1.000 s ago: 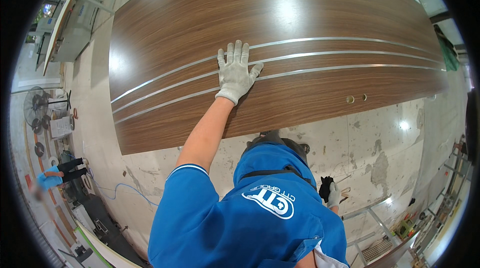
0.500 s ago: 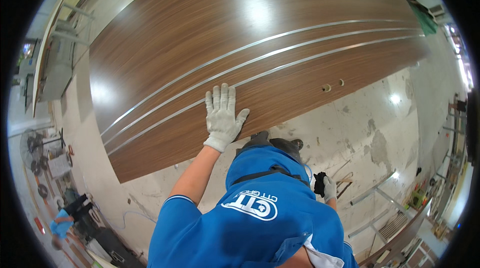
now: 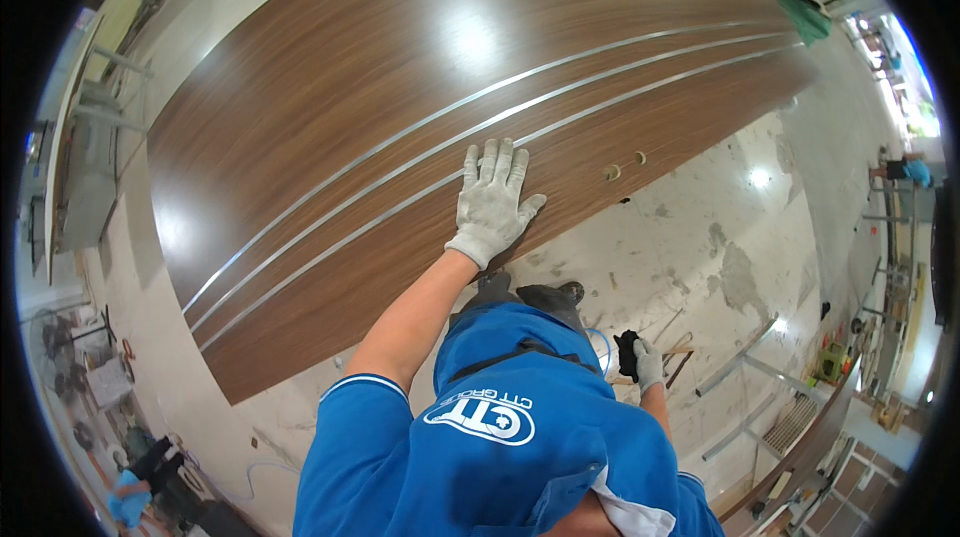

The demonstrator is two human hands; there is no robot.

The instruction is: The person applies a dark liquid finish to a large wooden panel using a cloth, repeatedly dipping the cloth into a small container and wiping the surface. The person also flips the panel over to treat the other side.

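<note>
A large brown wood-grain panel (image 3: 360, 87) lies in front of me, with three silver strips (image 3: 420, 194) along its length and two round holes (image 3: 611, 173) by its near edge. My gloved left hand (image 3: 492, 205) rests flat on the panel, palm down and fingers stretched, the fingertips over the strip closest to me. At my right side, low and away from the panel, my gloved right hand (image 3: 649, 367) is closed on a black, crumpled cloth-like thing (image 3: 627, 353). Its fingers are partly hidden, and the thing's exact kind is hard to make out.
The pale floor (image 3: 690, 227) has dark stains. Right of me stands a metal frame (image 3: 745, 362); at far left is a rack with a board (image 3: 75, 137). A fan (image 3: 60, 337) and a co-worker in blue (image 3: 128, 497) are at lower left, another person (image 3: 915, 173) at far right.
My left hand has slid rightward along the panel, closer to the two holes. The whole view has shifted a little. My right hand still holds the black thing at my side.
</note>
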